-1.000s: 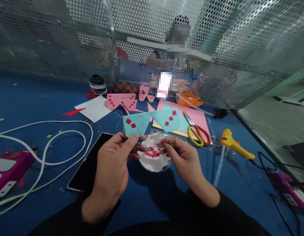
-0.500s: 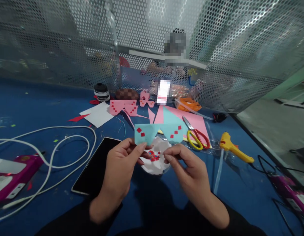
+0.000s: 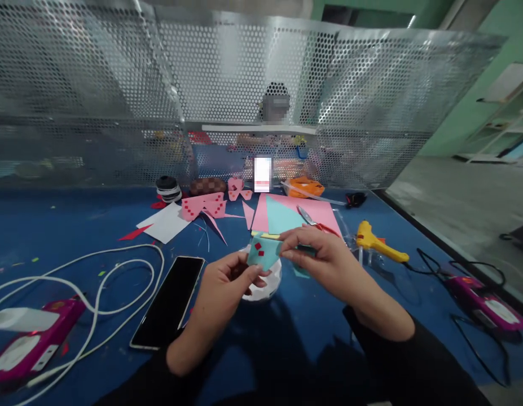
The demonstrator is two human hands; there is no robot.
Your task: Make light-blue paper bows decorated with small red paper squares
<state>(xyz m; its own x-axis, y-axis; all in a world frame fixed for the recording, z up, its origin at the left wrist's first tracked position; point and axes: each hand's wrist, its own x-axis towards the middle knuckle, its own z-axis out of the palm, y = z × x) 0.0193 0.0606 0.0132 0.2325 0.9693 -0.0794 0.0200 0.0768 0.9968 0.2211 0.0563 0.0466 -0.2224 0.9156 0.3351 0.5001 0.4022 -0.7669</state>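
Note:
A light-blue paper cutout shaped like glasses [image 3: 267, 252], with small red squares on it, is held up between both hands. My left hand [image 3: 227, 287] pinches its lower left part between thumb and fingers. My right hand [image 3: 316, 254] grips it near the middle and covers much of its right half. Below and behind the cutout sits a white bowl-like container [image 3: 265, 290], partly hidden by my left fingers. Scissors [image 3: 312, 219] lie behind my right hand, their handles mostly covered. A pink paper cutout of similar shape [image 3: 202, 206] rests farther back.
A phone [image 3: 170, 301] lies left of my left hand, beside a white cable [image 3: 98, 304]. To the right are a yellow glue gun [image 3: 379, 243] and a magenta power strip [image 3: 485, 301]. Pink and blue sheets [image 3: 282, 214] lie ahead, before a perforated metal screen [image 3: 227, 73].
My right hand has moved up and inward onto the light-blue cutout, which it earlier stood just below. The cutout has turned and its right half is now mostly hidden. The camera view has tilted up.

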